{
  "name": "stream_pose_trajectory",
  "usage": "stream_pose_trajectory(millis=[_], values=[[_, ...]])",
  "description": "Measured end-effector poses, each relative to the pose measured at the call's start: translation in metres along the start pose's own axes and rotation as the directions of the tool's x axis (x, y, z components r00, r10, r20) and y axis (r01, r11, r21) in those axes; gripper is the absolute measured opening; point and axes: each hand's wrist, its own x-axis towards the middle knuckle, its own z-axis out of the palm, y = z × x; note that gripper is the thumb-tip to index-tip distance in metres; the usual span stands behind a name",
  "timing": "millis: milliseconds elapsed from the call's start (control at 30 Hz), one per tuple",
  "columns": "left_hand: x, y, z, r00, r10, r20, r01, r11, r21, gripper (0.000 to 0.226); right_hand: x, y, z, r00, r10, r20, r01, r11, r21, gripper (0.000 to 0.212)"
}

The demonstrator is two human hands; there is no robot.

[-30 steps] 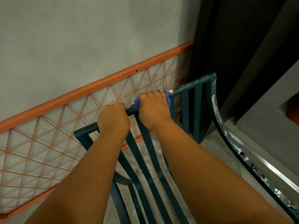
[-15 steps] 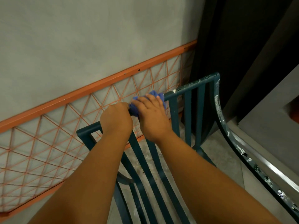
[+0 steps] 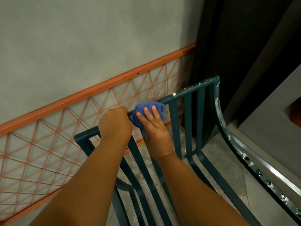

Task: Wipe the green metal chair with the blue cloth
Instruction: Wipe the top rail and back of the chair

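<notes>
— Since a second ago, what's changed?

— My right hand (image 3: 155, 128) has slid back along the top rail toward my left, and its fingers have straightened: earlier they curled over the rail, now they lie flat on the blue cloth (image 3: 146, 114), pressing it against the bar. More of the cloth shows than before.

— And your left hand?

— My left hand (image 3: 114, 124) stays where it was, fingers wrapped over the top rail of the green metal chair (image 3: 192, 90), gripping it just beside the cloth.

— Where exactly is the cloth?

— Bunched on the top rail of the backrest, about midway along, touching my left knuckles on one side and covering the head of one slat. A bit of it hangs under my palm.

— What about the chair itself?

— White flecks dot the rail's far end and the curved armrest (image 3: 219, 111). Behind it an orange mesh panel (image 3: 48, 144) leans on the grey wall (image 3: 81, 38).
</notes>
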Motion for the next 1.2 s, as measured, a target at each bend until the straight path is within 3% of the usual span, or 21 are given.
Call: stream_pose_trajectory(millis=[67,133,167,233,267,300,333,433,533,600,700,800,833,867,933,1000,1033,1100,1200], values=[[-0.001,-0.001,0.002,1.000,0.003,-0.012,-0.003,1.000,-0.008,0.020,-0.011,0.000,0.002,0.994,0.109,-0.031,-0.106,0.990,0.092,0.050],[-0.001,-0.003,0.003,1.000,0.008,-0.017,-0.009,1.000,-0.019,0.023,-0.023,-0.002,0.002,0.909,0.416,0.025,-0.410,0.882,0.233,0.052],[-0.002,-0.003,0.003,1.000,0.009,-0.019,-0.009,1.000,-0.018,0.024,-0.029,0.000,0.001,0.812,0.579,0.077,-0.578,0.778,0.247,0.053],[-0.002,-0.003,0.002,1.000,0.006,-0.025,-0.007,1.000,-0.011,0.024,-0.033,0.007,-0.003,0.535,0.832,0.148,-0.837,0.498,0.226,0.050],[-0.002,-0.003,0.003,1.000,0.008,-0.029,-0.009,1.000,-0.009,0.024,-0.029,0.008,-0.004,0.431,0.889,0.153,-0.886,0.386,0.257,0.048],[-0.002,-0.003,0.003,0.999,0.014,-0.033,-0.014,1.000,-0.009,0.024,-0.021,0.006,-0.005,0.383,0.912,0.146,-0.895,0.328,0.303,0.047],[-0.001,-0.003,0.004,0.999,0.019,-0.036,-0.020,1.000,-0.011,0.024,-0.010,0.003,-0.006,0.396,0.909,0.128,-0.880,0.337,0.334,0.046],[-0.001,-0.004,0.006,0.999,0.023,-0.042,-0.024,0.999,-0.022,0.025,0.020,-0.016,-0.008,0.548,0.835,0.037,-0.787,0.501,0.359,0.047],[-0.003,-0.004,0.005,0.999,0.016,-0.044,-0.018,0.999,-0.048,0.026,0.014,-0.024,-0.007,0.598,0.802,0.009,-0.754,0.558,0.346,0.045],[-0.004,-0.002,0.003,0.999,0.012,-0.042,-0.014,0.999,-0.045,0.026,0.000,-0.013,-0.006,0.542,0.838,0.070,-0.810,0.497,0.312,0.043],[-0.003,-0.001,0.002,0.999,0.003,-0.038,-0.004,1.000,-0.029,0.025,-0.004,0.008,-0.018,0.359,0.918,0.170,-0.928,0.331,0.171,0.034],[-0.005,0.000,0.002,0.999,0.008,-0.044,-0.008,1.000,-0.008,0.024,0.009,0.010,-0.035,0.254,0.963,0.086,-0.892,0.199,0.405,0.018],[-0.005,0.000,0.002,0.999,0.008,-0.049,-0.009,1.000,-0.011,0.024,0.017,0.006,-0.038,0.241,0.970,0.011,-0.840,0.203,0.503,0.019],[-0.005,0.000,0.002,0.998,0.009,-0.055,-0.010,1.000,-0.012,0.023,0.027,0.002,-0.039,0.260,0.962,-0.083,-0.782,0.260,0.566,0.023],[-0.005,0.000,0.002,0.998,0.016,-0.059,-0.017,1.000,-0.003,0.023,0.044,-0.005,-0.035,0.387,0.897,-0.213,-0.690,0.435,0.578,0.037],[-0.005,-0.001,0.001,0.998,0.020,-0.055,-0.020,1.000,-0.005,0.023,0.051,-0.010,-0.024,0.525,0.825,-0.210,-0.671,0.553,0.494,0.046],[-0.006,-0.001,0.001,0.998,0.018,-0.053,-0.019,1.000,-0.007,0.023,0.048,-0.008,-0.017,0.552,0.812,-0.191,-0.683,0.571,0.455,0.049],[-0.005,0.000,0.001,0.999,0.014,-0.050,-0.014,1.000,0.004,0.022,0.037,0.000,-0.006,0.536,0.827,-0.172,-0.727,0.555,0.404,0.051],[-0.005,0.001,0.001,0.999,0.012,-0.046,-0.011,1.000,0.015,0.022,0.025,0.015,-0.003,0.414,0.901,-0.129,-0.816,0.430,0.386,0.049]])
